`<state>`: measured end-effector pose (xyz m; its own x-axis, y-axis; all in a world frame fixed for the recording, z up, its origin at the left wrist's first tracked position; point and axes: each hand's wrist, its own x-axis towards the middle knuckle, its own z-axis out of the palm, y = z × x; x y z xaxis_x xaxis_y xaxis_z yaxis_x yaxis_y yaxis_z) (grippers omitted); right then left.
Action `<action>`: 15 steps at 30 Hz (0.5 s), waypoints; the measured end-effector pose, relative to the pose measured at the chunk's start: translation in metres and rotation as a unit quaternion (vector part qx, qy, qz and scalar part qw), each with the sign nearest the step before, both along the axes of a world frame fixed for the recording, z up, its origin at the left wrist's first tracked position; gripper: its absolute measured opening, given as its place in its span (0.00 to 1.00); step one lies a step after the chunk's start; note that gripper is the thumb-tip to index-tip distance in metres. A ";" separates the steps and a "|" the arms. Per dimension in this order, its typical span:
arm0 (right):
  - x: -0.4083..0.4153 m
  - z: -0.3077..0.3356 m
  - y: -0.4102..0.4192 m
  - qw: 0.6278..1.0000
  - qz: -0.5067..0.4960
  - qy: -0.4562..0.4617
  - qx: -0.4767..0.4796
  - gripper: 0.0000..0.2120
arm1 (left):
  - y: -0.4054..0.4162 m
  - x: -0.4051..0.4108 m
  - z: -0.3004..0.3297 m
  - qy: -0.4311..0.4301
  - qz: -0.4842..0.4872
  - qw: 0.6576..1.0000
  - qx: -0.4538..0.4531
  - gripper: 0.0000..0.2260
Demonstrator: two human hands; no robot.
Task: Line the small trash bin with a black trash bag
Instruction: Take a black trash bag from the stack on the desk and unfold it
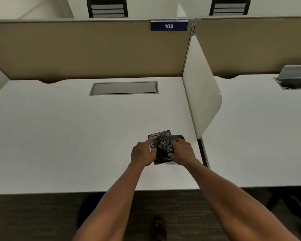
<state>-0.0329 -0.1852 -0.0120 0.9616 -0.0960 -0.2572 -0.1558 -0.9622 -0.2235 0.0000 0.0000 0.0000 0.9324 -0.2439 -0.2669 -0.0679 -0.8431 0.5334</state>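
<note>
- White desk [76,136] fills the view, walled at the back by a tan partition [85,49] with a blue tag reading 109 [169,26], and at the right by a white divider [201,87]; a closed grey cable hatch [123,88] sits near the back edge.
- Folded black trash bags [161,139] lie in a small stack near the desk's front-right corner, just beside the divider's foot.
- Left hand [142,153] rests against the stack's left side, fingers curled on the plastic; right hand [182,151] grips the right side, thumb and fingers pinching a crumpled top bag [163,148] — it looks partly lifted off the flat pack below.
- Step in hand, as I judge it: separating one bag from the pile.
- Next move calls for peeling that bag clear and shaking it open, then finding the bin (none shows on the desk; a dark blue shape [89,211] on the carpet [33,216] below the front edge may be it, too blurred to tell).
</note>
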 end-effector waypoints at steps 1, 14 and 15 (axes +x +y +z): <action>0.003 -0.004 0.000 1.000 0.000 0.012 0.004 0.24 | -0.003 0.001 -0.008 0.031 0.031 0.999 -0.020 0.23; 0.014 -0.047 -0.006 0.999 -0.021 -0.029 0.034 0.24 | -0.036 0.010 -0.058 0.188 0.168 0.955 -0.157 0.23; 0.013 -0.047 -0.005 0.997 -0.029 -0.042 0.050 0.23 | -0.036 0.010 -0.060 0.191 0.175 0.952 -0.163 0.23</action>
<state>-0.0198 -0.1905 -0.0588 0.9740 -0.1293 -0.1862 -0.1865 -0.9242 -0.3332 0.0103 -0.0360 -0.0596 0.8220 -0.0629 -0.5659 0.4386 -0.5639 0.6998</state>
